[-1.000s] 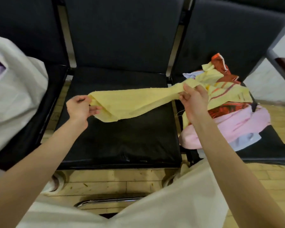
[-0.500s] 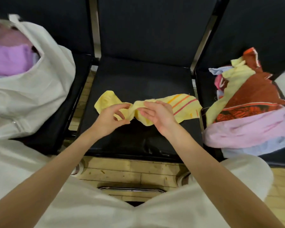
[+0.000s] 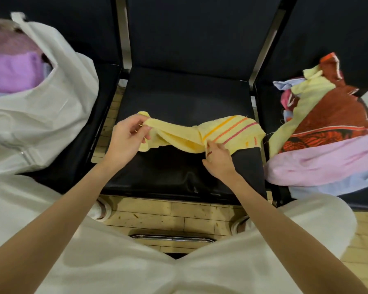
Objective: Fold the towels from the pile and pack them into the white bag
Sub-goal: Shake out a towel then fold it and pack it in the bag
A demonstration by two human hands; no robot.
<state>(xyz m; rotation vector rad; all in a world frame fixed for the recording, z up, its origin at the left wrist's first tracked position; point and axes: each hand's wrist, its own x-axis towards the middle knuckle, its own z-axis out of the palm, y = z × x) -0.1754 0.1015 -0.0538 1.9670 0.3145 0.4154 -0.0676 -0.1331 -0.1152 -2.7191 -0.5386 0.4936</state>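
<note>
Stretching over the middle seat (image 3: 183, 98), the yellow towel (image 3: 179, 136) is pinched at its left end by the left hand (image 3: 125, 141), right hand (image 3: 218, 160) gripping its bunched middle, wrists bent.

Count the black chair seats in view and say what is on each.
3. Left seat holds the white bag; middle seat has the yellow towel over it; right seat holds the towel pile.
</note>
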